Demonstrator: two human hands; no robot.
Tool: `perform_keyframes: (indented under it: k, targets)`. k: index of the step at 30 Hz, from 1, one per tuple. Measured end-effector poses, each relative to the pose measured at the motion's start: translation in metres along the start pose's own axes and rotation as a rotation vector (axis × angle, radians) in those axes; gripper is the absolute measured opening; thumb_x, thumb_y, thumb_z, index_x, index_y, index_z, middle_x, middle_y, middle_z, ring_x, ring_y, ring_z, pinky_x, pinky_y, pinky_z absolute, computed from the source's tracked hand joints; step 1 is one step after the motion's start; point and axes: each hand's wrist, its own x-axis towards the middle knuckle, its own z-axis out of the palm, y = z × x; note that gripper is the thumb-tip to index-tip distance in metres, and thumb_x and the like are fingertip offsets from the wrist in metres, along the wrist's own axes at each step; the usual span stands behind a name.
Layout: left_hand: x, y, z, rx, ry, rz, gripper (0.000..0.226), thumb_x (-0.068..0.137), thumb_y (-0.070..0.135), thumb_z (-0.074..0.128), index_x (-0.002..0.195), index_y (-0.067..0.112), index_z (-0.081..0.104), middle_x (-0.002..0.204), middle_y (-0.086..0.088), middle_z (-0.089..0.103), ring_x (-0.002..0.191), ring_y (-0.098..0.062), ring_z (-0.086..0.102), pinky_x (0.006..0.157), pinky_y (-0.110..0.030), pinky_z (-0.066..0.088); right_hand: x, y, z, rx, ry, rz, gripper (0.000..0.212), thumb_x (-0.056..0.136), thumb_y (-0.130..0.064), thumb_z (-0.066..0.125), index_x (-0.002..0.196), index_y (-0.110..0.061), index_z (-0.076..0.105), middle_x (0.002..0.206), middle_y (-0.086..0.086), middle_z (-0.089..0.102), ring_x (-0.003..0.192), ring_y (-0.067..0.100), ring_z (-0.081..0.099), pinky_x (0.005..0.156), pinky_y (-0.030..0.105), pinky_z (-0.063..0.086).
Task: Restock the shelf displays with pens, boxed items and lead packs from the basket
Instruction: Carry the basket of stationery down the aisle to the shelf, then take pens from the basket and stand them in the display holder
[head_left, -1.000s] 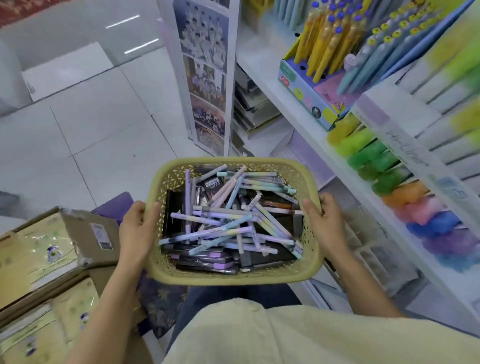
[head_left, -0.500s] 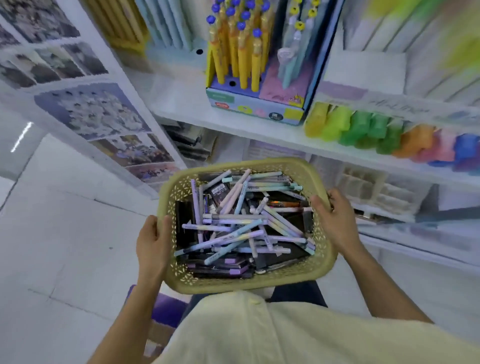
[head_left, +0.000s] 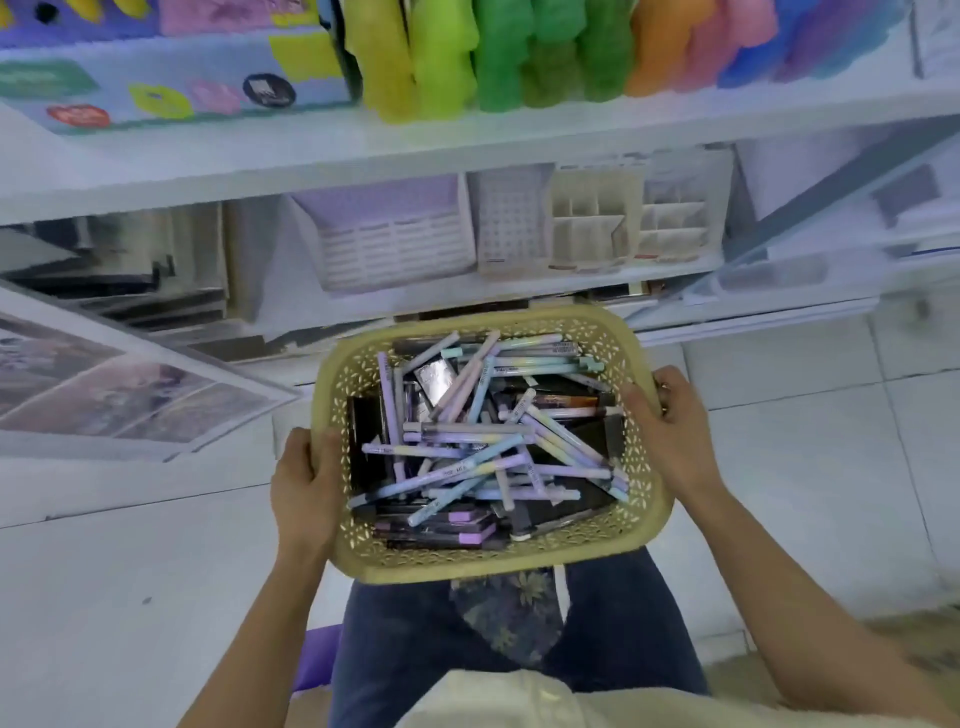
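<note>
I hold a yellow perforated plastic basket (head_left: 644, 483) in front of my lap. My left hand (head_left: 306, 488) grips its left rim and my right hand (head_left: 670, 431) grips its right rim. Inside lie several pastel pens (head_left: 467, 452) in a loose heap over dark boxed items (head_left: 441, 530) with purple labels. The white shelf (head_left: 363, 150) runs across the top of the view, directly beyond the basket.
A row of yellow, green, orange and pink items (head_left: 498, 57) stands on the upper shelf beside a blue display box (head_left: 171, 88). Lower shelves hold white and beige organiser trays (head_left: 587, 228). A poster panel (head_left: 119, 395) lies left. Pale floor tiles surround me.
The view has swung right and down towards the shelf, which now faces me squarely. The basket stays held in both hands, a little further from my body.
</note>
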Motion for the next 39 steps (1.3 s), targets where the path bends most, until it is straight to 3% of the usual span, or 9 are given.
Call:
perform_keyframes:
  k: [7,15,23,31,37,39]
  targets:
    - [0.045,-0.087,0.144,0.078,-0.105,-0.028,0.037,0.101,0.031,0.047,0.078,0.003,0.043,0.068,-0.013,0.05,0.061,-0.026,0.043,0.056,-0.036,0.035,0.071,0.14,0.034,-0.033,0.022,0.127,0.019,0.095,-0.024,0.059,0.087,-0.009,0.051,0.074,0.014,0.06,0.066,0.022,0.055,0.062,0.036,0.045]
    - [0.134,-0.214,0.275,0.164,-0.15,-0.106,0.036,0.102,0.035,0.041,0.079,0.008,0.044,0.069,-0.013,0.053,0.063,-0.029,0.049,0.057,-0.037,0.035,0.171,0.291,0.135,-0.159,-0.045,0.208,0.022,0.098,-0.032,0.054,0.094,-0.011,0.05,0.08,0.003,0.063,0.076,0.022,0.06,0.063,0.031,0.043]
    - [0.209,-0.33,0.377,0.158,-0.062,-0.144,0.032,0.102,0.037,0.043,0.084,0.01,0.05,0.073,-0.012,0.057,0.068,-0.03,0.052,0.059,-0.038,0.036,0.253,0.415,0.244,-0.226,-0.018,0.168,0.024,0.098,-0.034,0.052,0.096,-0.011,0.048,0.076,0.002,0.059,0.07,0.02,0.055,0.051,0.024,0.034]
    - [0.254,-0.384,0.418,0.079,-0.008,-0.126,0.027,0.102,0.031,0.044,0.091,0.007,0.052,0.075,-0.008,0.056,0.069,-0.027,0.049,0.061,-0.037,0.033,0.287,0.468,0.303,-0.247,0.071,0.062,0.021,0.098,-0.03,0.053,0.097,-0.009,0.048,0.08,0.007,0.06,0.073,0.027,0.056,0.06,0.035,0.039]
    - [0.272,-0.39,0.422,0.088,-0.06,-0.116,0.03,0.102,0.033,0.041,0.09,0.006,0.05,0.076,-0.01,0.056,0.075,-0.034,0.054,0.063,-0.039,0.038,0.296,0.482,0.31,-0.25,0.029,0.098,0.022,0.098,-0.031,0.053,0.097,-0.01,0.047,0.079,0.005,0.057,0.076,0.028,0.056,0.061,0.033,0.037]
    - [0.274,-0.384,0.421,0.191,-0.083,-0.094,0.03,0.101,0.035,0.043,0.097,0.006,0.051,0.085,-0.011,0.058,0.085,-0.035,0.055,0.068,-0.041,0.04,0.298,0.482,0.309,-0.269,-0.022,0.131,0.023,0.098,-0.032,0.053,0.1,-0.01,0.046,0.082,0.004,0.057,0.081,0.029,0.058,0.062,0.033,0.037]
